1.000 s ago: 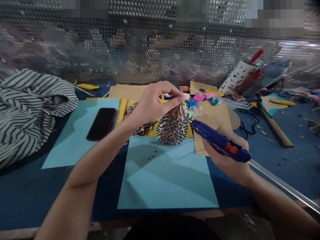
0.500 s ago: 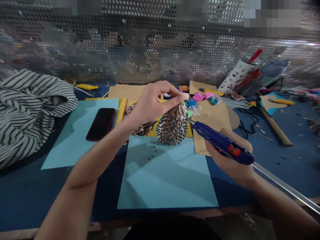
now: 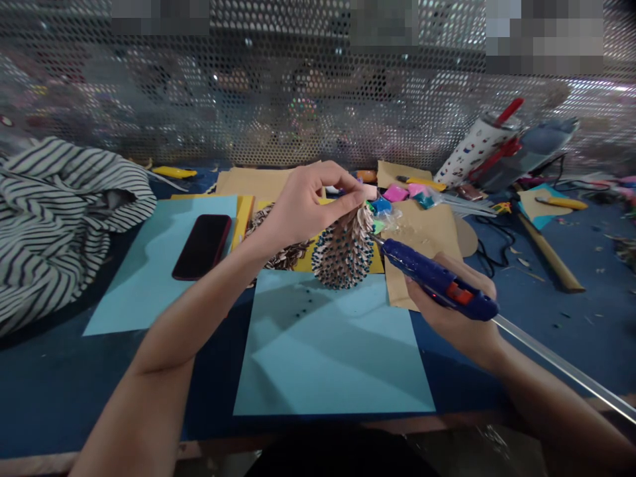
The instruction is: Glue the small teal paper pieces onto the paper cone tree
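Note:
My left hand (image 3: 318, 199) pinches the top of a rounded cone (image 3: 342, 255) covered in overlapping pale brown scales, many tipped with dark blue-green dots. The cone's base is above the far edge of a light blue sheet (image 3: 338, 371); whether it touches the sheet is hard to tell. In my right hand (image 3: 462, 324) is a blue glue gun (image 3: 432, 278) with a red switch, and a long clear glue stick (image 3: 561, 361) juts from its rear. Its nozzle meets or nearly meets the cone's right side. Several tiny dark dots (image 3: 304, 305) lie on the sheet.
A black phone (image 3: 203, 246) rests on another blue sheet (image 3: 124, 291) at left, near a striped cloth (image 3: 59, 225). Brown scaly pieces (image 3: 285, 255) sit behind my left wrist. Coloured packets (image 3: 396, 193), a patterned tumbler (image 3: 467, 149) and a wooden stick (image 3: 551, 252) stand or lie toward the right.
The glue gun and my right hand have shifted slightly left and up, bringing the nozzle closer to the cone. My left hand keeps its pinch on the top.

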Demonstrator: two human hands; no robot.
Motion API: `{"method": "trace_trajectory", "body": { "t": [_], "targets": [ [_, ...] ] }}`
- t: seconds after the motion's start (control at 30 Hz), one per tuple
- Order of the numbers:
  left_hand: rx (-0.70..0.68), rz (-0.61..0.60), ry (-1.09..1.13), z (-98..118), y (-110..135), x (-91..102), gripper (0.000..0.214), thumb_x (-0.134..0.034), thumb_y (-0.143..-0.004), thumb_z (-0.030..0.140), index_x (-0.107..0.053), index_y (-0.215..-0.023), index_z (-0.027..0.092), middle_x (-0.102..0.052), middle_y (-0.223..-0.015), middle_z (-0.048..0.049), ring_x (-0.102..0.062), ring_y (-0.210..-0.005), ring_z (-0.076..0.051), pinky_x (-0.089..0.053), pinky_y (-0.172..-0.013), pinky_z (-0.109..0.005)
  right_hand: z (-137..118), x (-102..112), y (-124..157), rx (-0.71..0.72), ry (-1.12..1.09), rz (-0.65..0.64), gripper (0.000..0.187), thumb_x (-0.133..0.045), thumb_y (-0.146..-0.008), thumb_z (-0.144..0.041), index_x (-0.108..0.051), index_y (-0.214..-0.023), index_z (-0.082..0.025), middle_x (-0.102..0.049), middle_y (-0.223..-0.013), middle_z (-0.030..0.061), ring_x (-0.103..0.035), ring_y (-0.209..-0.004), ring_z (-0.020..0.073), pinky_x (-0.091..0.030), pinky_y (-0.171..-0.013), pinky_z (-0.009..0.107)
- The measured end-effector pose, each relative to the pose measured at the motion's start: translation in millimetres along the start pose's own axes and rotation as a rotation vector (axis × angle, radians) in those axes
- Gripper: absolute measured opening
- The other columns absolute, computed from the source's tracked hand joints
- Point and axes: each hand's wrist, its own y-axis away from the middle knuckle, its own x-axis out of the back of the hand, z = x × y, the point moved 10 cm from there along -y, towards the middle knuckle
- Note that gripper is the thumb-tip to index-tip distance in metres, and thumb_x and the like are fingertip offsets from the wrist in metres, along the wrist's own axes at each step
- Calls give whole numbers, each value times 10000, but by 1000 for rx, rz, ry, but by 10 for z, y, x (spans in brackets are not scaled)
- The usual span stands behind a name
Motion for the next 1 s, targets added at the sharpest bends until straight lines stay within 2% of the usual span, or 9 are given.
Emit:
{"method": "trace_trajectory", "body": {
  "t": [0.4,0.67,1.0],
  "targets": [
    [-12,2,-8,13,6,-1,98,-640,-851,258,-716,-835,197,-720,-833,-11,-626,-757,-112,-453,-622,-241,3,52,9,8,36,14,287,-633,-749,-153,-394,-601,-210,-410,-542,-79,-387,-451,61,-311,-455,203],
    [-68,-19,-1,78,-10,-10,99,-628,-861,239,-718,-839,203,-725,-854,-8,-635,-802,-116,-502,-769,-261,-40,180,4,-4,62,46,304,-640,-762,-200,-394,-584,-221,-397,-519,-77,-368,-419,69,-301,-428,222],
    [-68,64,51,106,6,17,86,-647,-851,237,-698,-789,207,-724,-829,3,-631,-802,-114,-507,-787,-264,-167,140,-1,66,38,20,239,-644,-760,-154,-445,-642,-216,-419,-568,-78,-399,-457,62,-312,-453,217]
  ]
}}
